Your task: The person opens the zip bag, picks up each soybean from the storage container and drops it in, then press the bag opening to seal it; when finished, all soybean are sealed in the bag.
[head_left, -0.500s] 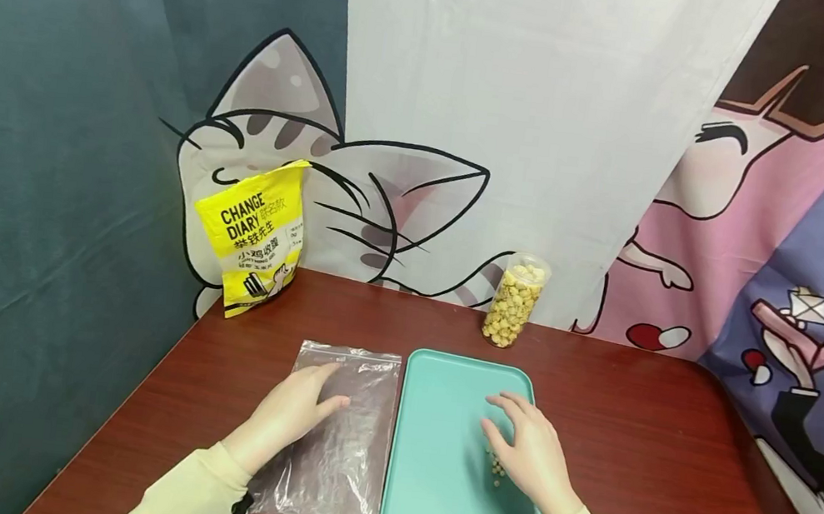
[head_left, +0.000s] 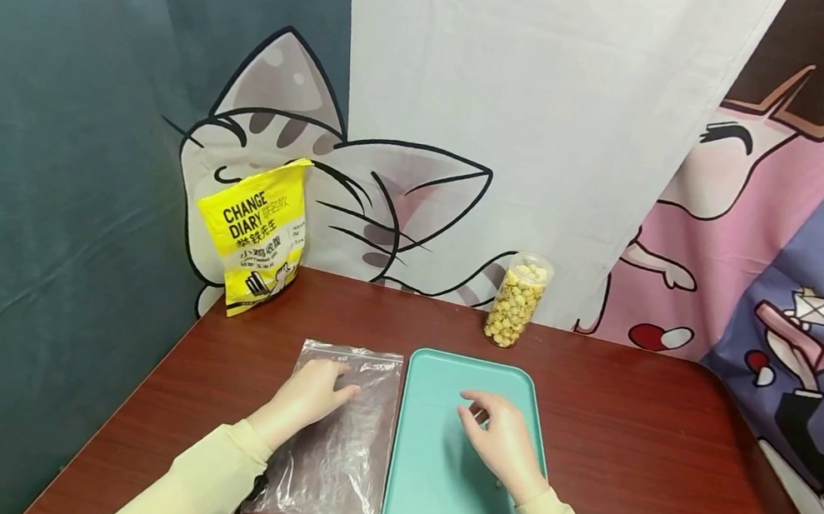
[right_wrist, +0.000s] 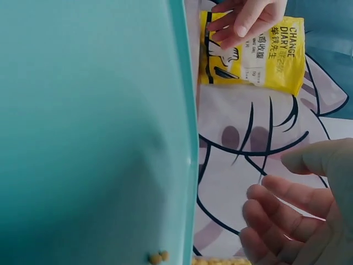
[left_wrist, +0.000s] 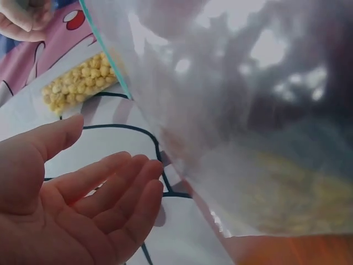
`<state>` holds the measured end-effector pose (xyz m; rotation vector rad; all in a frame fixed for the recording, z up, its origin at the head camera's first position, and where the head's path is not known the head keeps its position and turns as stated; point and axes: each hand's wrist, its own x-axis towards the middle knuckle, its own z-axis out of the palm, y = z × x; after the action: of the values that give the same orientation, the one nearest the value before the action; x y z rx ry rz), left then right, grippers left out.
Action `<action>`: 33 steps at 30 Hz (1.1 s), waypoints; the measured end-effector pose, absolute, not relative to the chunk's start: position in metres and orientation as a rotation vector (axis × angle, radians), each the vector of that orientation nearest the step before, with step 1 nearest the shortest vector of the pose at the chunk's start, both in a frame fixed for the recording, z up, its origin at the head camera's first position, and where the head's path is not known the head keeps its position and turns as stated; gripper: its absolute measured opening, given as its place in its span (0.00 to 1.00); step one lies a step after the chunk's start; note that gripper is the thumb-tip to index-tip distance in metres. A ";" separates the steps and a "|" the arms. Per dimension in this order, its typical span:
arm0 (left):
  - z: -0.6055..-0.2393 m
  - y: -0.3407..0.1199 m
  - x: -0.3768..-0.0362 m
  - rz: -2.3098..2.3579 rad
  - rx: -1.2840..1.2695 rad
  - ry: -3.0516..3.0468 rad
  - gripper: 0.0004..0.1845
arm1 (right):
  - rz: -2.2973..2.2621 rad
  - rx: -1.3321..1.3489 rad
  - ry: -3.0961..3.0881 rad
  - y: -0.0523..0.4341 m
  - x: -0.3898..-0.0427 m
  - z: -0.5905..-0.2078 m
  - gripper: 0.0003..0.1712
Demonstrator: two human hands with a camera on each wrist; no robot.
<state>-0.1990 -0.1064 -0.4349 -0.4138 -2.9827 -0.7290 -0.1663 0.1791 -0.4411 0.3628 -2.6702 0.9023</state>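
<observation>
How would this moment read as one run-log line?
left hand: over clear zip bag, empty | right hand: over teal tray, empty | behind: yellow packet, snack tub

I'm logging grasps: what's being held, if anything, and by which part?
Nothing is held: the left hand and the right hand are both empty.

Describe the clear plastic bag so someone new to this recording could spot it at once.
On the reddish-brown table, find the teal tray. Immediately left of it, below the left hand, lies the clear plastic bag with a zip strip along its far edge. Unlike the standing yellow bag behind it, it is see-through and lies flat.
</observation>
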 end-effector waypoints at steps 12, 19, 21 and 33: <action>-0.446 -0.110 -0.215 -0.821 -0.392 -2.975 0.13 | 1.134 0.324 -2.687 0.162 -0.180 -0.448 0.09; -0.441 -0.114 -0.225 -0.849 -0.368 -3.026 0.14 | 1.177 0.286 -2.732 0.157 -0.193 -0.452 0.09; -0.441 -0.117 -0.227 -0.844 -0.343 -3.044 0.14 | 1.175 0.296 -2.744 0.156 -0.197 -0.453 0.09; -0.446 -0.125 -0.237 -0.672 -0.309 -3.154 0.13 | 1.327 0.280 -2.779 0.141 -0.217 -0.457 0.08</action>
<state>-0.2370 -0.1252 -0.4459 -0.3087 -3.1545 -0.6725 -0.2172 0.1412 -0.4569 0.2797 -2.7792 1.3267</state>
